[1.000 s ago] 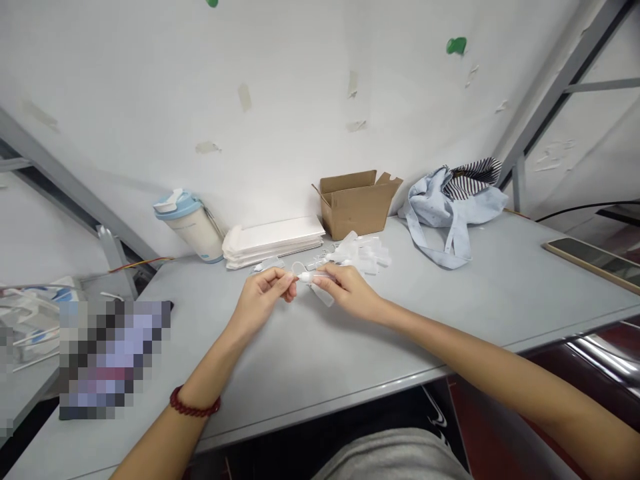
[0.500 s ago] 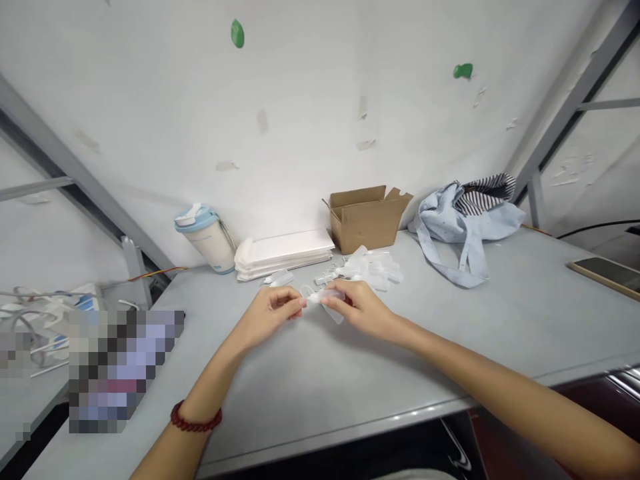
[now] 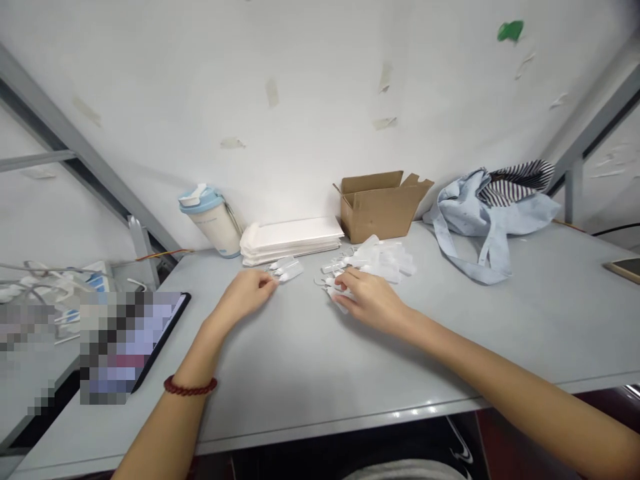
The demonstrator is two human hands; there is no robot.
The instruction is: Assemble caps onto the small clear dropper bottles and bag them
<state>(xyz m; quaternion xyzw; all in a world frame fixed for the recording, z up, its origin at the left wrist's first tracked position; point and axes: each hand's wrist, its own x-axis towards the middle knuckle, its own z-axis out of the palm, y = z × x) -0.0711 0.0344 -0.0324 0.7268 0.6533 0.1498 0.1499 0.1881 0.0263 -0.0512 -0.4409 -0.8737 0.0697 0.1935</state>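
head-worn view, facing forward and down, near grey table (image 3: pixel 310 373)

One packet pile (image 3: pixel 385 261), one cardboard box (image 3: pixel 381 205)

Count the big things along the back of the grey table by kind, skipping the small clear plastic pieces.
White tumbler with a blue lid: 1
Stack of flat white packets: 1
Open brown cardboard box: 1
Light blue cloth bag: 1
Total: 4
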